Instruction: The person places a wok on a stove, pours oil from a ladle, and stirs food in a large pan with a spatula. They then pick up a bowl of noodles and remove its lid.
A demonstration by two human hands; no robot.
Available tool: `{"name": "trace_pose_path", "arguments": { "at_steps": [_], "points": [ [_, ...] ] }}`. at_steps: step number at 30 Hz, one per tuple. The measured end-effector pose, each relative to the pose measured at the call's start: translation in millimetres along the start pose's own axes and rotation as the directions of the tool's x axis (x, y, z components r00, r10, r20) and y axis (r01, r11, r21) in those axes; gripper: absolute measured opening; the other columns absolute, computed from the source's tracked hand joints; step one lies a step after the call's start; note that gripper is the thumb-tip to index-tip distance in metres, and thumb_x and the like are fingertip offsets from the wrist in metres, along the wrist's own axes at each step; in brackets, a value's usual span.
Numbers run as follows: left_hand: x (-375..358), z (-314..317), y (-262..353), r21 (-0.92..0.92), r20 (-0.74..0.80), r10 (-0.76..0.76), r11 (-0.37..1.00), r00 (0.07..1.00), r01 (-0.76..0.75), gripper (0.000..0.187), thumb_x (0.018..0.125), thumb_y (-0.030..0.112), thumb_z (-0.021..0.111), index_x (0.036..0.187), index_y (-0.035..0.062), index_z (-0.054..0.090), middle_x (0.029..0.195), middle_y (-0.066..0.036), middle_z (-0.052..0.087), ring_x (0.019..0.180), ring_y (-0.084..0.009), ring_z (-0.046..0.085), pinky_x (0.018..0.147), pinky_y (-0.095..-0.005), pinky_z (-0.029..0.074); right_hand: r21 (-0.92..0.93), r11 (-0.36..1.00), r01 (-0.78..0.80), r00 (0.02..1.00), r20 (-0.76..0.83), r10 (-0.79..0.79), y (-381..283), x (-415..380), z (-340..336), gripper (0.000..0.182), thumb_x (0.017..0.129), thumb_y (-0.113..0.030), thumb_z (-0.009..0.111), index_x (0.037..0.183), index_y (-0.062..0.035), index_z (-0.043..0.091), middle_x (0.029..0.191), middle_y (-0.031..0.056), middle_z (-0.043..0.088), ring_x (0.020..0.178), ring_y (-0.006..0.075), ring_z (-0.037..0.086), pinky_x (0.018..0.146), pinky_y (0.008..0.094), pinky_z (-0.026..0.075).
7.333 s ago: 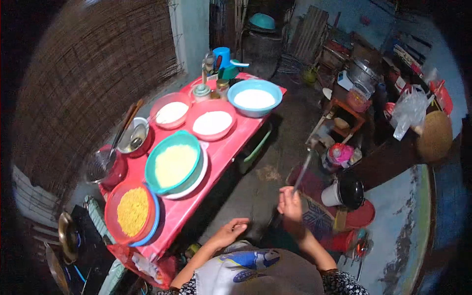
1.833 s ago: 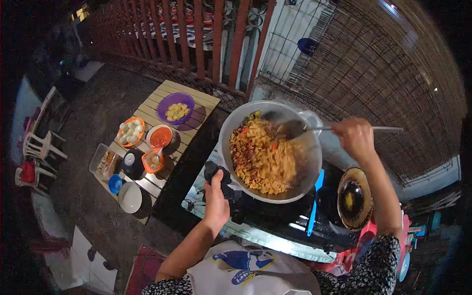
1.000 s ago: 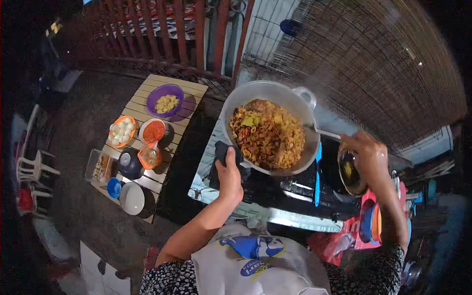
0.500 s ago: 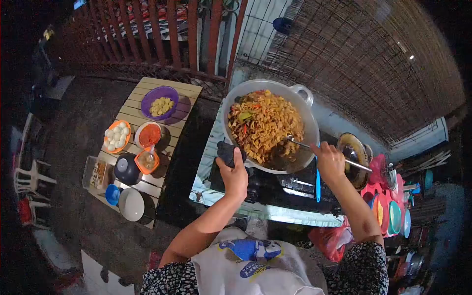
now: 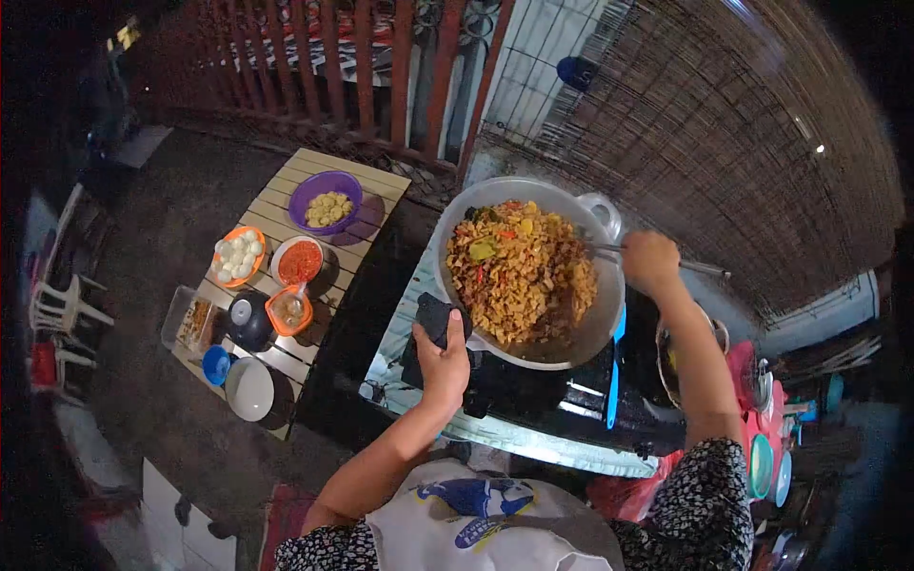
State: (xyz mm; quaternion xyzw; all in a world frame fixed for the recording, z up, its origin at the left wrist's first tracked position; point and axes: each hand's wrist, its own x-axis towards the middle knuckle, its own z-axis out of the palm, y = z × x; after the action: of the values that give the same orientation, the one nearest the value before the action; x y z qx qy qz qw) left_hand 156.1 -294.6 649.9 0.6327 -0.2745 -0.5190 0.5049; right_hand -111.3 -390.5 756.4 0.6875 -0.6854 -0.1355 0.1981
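A large metal wok [image 5: 611, 300] stands on the stove, filled with orange-brown food [image 5: 519, 276] with red and green pieces. My left hand [image 5: 443, 369] grips a black cloth [image 5: 434, 318] against the near-left side of the wok; any handle beneath is hidden. My right hand [image 5: 650, 259] is closed around the long handle of a metal spatula [image 5: 703, 268]. The spatula reaches in over the wok's right side, its head mostly hidden at the food's edge. At the far right of the rim, a loop handle [image 5: 602, 211] is bare.
A blue-handled utensil [image 5: 612, 381] lies right of the wok, with another pan [image 5: 671, 366] beyond it. On the slatted table [image 5: 376, 190] at left are a purple bowl [image 5: 326, 203], a plate of eggs [image 5: 238, 255] and a bowl of red paste [image 5: 298, 259]. A bamboo screen [image 5: 705, 143] stands behind.
My right hand has moved up and away with the spatula, from the wok's near right to its far right side. My left hand still holds the cloth at the wok. The view has shifted slightly.
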Motion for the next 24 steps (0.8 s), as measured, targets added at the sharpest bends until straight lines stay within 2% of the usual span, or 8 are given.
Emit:
{"name": "trace_pose_path", "arguments": {
  "at_steps": [1,6,8,11,14,16,20,24],
  "points": [
    [0.7,-0.4,-1.6,-0.002,-0.011,0.001,1.000,1.000,-0.001,0.079,0.077,0.039,0.052,0.122,-0.0127,0.013,0.119,-0.024,0.032,0.108,-0.0251,0.035,0.090,-0.0282,0.027,0.138,0.988,0.063,0.997,-0.047,-0.057,-3.5,3.5,4.8,0.016,0.068,-0.013,0.046,0.078,-0.0125,0.060,0.067,0.0106,0.058,0.062,0.0283,0.058,0.056,0.0386,0.047],
    [-5.2,-1.7,12.5,-0.084,0.060,0.008,0.996,0.998,-0.003,0.081,0.076,0.040,0.052,0.122,-0.0129,0.011,0.120,-0.024,0.030,0.110,-0.0267,0.033,0.092,-0.0287,0.025,0.136,0.976,0.170,0.978,-0.144,-0.150,-4.8,-33.5,-13.8,0.016,0.069,-0.013,0.047,0.079,-0.0130,0.059,0.065,0.0093,0.056,0.062,0.0278,0.057,0.054,0.0374,0.046],
    [-3.9,-2.2,9.9,-0.051,0.052,0.010,0.999,0.999,-0.008,0.081,0.076,0.040,0.051,0.122,-0.0129,0.011,0.120,-0.025,0.030,0.110,-0.0270,0.033,0.092,-0.0288,0.025,0.059,0.966,0.250,0.904,-0.370,-0.211,0.1,-53.2,-23.5,0.012,0.069,-0.015,0.047,0.074,-0.0118,0.058,0.064,0.0089,0.055,0.062,0.0262,0.057,0.052,0.0361,0.045],
    [-4.6,-2.9,9.4,-0.037,0.045,0.036,0.999,0.998,-0.035,0.080,0.077,0.040,0.051,0.122,-0.0131,0.011,0.120,-0.025,0.030,0.109,-0.0272,0.034,0.091,-0.0289,0.025,0.126,0.958,0.259,0.882,-0.435,-0.181,18.5,-55.0,-50.4,0.011,0.069,-0.017,0.049,0.074,-0.0130,0.058,0.066,0.0083,0.056,0.063,0.0244,0.057,0.053,0.0350,0.045],
    [0.2,-3.1,0.4,-0.012,0.032,0.063,0.998,0.997,-0.063,0.079,0.077,0.040,0.051,0.121,-0.0134,0.013,0.118,-0.026,0.032,0.108,-0.0275,0.035,0.091,-0.0291,0.026,0.028,0.996,0.081,0.986,-0.152,-0.076,35.8,-2.9,-44.9,0.015,0.069,-0.023,0.051,0.078,-0.0153,0.061,0.071,0.0088,0.059,0.070,0.0238,0.057,0.056,0.0354,0.045],
    [2.3,-3.9,-4.9,0.029,0.006,0.063,0.998,0.998,-0.063,0.078,0.077,0.040,0.051,0.121,-0.0136,0.014,0.117,-0.026,0.033,0.107,-0.0277,0.036,0.090,-0.0294,0.027,0.073,0.996,0.059,0.993,-0.102,-0.052,34.4,44.0,-28.8,0.014,0.070,-0.024,0.053,0.079,-0.0166,0.060,0.073,0.0071,0.059,0.066,0.0249,0.057,0.056,0.0359,0.045],
    [-2.9,-5.2,8.0,-0.013,0.051,0.102,0.995,0.993,-0.102,0.075,0.078,0.038,0.050,0.120,-0.0140,0.017,0.114,-0.026,0.036,0.105,-0.0275,0.039,0.088,-0.0279,0.030,0.223,0.854,0.470,0.879,-0.205,-0.430,-0.8,110.3,7.0,0.015,0.071,-0.027,0.054,0.079,-0.0157,0.059,0.075,0.0070,0.059,0.072,0.0256,0.056,0.060,0.0369,0.045],
    [-9.2,-7.3,22.3,-0.048,0.122,0.105,0.994,0.987,-0.099,0.072,0.078,0.036,0.050,0.119,-0.0139,0.019,0.110,-0.024,0.041,0.099,-0.0254,0.044,0.083,-0.0264,0.034,0.265,0.726,0.635,0.770,-0.295,-0.566,-15.0,89.8,-8.4,0.014,0.068,-0.022,0.055,0.081,-0.0164,0.058,0.074,0.0057,0.058,0.069,0.0242,0.056,0.058,0.0361,0.044]
  ]
}}
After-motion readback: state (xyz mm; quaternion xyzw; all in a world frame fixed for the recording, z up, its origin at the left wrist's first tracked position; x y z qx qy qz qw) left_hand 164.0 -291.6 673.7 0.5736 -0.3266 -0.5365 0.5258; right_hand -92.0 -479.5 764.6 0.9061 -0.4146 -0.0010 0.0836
